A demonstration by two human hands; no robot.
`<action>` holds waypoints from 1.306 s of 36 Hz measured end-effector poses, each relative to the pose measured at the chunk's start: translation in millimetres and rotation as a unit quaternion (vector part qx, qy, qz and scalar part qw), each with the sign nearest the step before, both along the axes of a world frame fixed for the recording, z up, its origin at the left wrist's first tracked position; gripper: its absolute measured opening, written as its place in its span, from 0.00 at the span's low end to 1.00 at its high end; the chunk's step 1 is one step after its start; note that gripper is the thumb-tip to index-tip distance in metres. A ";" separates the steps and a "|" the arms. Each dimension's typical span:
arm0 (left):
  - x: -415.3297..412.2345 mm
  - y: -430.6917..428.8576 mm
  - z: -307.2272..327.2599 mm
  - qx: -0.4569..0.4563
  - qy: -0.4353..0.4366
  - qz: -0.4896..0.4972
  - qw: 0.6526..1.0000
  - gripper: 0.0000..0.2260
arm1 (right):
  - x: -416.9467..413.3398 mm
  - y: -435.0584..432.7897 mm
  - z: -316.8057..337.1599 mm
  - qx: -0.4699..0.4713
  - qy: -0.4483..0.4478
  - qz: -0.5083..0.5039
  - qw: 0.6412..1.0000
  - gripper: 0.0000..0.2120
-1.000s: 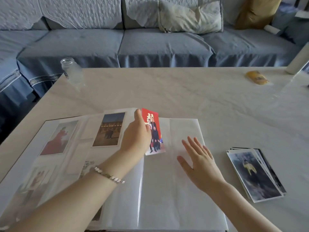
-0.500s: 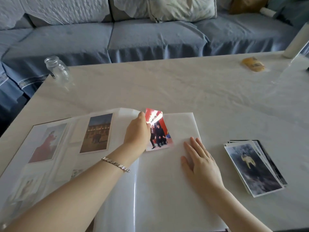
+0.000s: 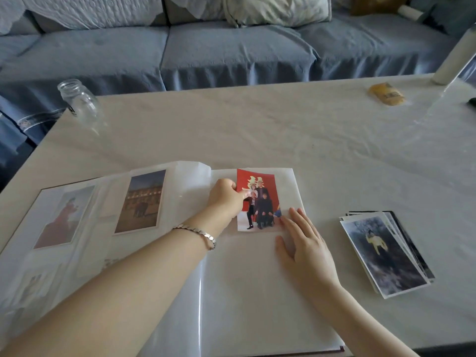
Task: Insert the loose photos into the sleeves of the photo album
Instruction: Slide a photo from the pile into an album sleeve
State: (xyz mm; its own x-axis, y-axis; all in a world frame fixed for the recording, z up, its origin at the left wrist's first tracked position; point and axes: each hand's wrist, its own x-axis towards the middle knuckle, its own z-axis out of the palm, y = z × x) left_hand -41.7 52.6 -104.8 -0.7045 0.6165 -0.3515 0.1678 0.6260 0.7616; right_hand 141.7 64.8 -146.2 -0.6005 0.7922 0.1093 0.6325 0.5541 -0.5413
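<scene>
Red photo [image 3: 260,182] now flat on album [image 3: 244,292]

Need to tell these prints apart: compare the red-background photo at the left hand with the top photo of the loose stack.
The red-background photo is bright red, showing a group; the stack's top photo is dark grey-blue with one small yellowish figure. The red-background photo lies on the album page, pinched by the left hand; the stack's top photo lies untouched on the table. Both are portrait-format prints.
</scene>
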 end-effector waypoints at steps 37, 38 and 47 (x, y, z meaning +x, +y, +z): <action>23.0 -3.6 7.3 0.058 -0.120 0.036 0.990 0.09 | -2.3 -0.9 11.8 -0.061 -0.030 -0.059 0.996 0.29; 24.1 -3.3 8.2 0.061 -0.109 0.038 0.991 0.10 | -2.4 -0.8 11.6 -0.062 -0.029 -0.059 0.996 0.29; 34.0 -9.7 5.1 0.046 0.036 -0.020 0.998 0.10 | -2.9 0.1 10.2 -0.057 -0.024 -0.057 0.996 0.28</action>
State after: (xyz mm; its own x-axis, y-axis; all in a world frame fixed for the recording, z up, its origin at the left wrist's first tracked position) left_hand -7.8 42.8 -99.7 -0.7008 0.6712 -0.2416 0.2475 0.5464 0.8001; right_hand 138.9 64.9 -136.0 -0.5088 0.8608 -0.0113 0.7143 0.4148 -0.5637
